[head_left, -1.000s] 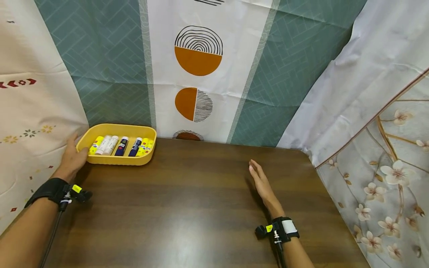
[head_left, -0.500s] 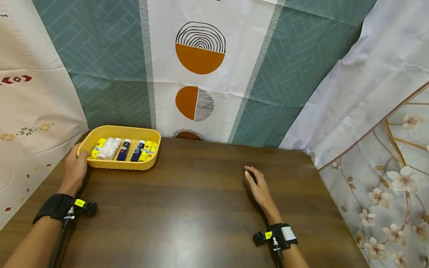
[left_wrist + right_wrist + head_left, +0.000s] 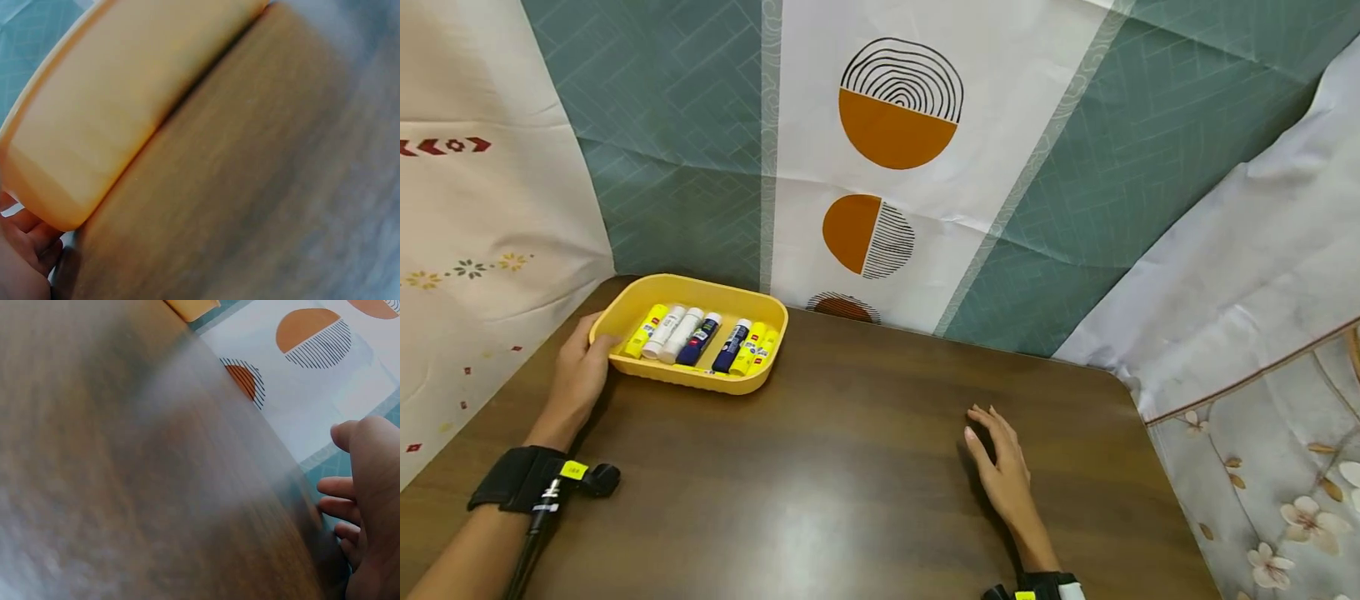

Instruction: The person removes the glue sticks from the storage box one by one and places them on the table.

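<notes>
A yellow plastic tray [image 3: 677, 375] sits at the back left of the table, holding a row of glue sticks: yellow ones [image 3: 645, 332], white ones [image 3: 681, 336] and dark blue ones [image 3: 732, 346]. My left hand [image 3: 577, 375] grips its left end, thumb over the rim and fingers around the outer side. In the left wrist view, curled fingers [image 3: 34, 240] show at the corner of the tray wall [image 3: 100, 119]. My right hand [image 3: 1006, 471] hovers low over the right part of the table, fingers loosely bent and holding nothing; the right wrist view shows this hand [image 3: 375, 506] too.
The brown wooden table [image 3: 850, 450] reaches a patterned green and white curtain [image 3: 865, 233] at the back. A cream cloth [image 3: 490, 217] hangs at the left, a white floral one [image 3: 1247, 475] at the right. Each wrist wears a black strap [image 3: 520, 479] with a camera.
The tray has slid slightly right and nearer with my left hand on its end. My right hand has drawn back a little, its fingers more bent. The head view has turned somewhat.
</notes>
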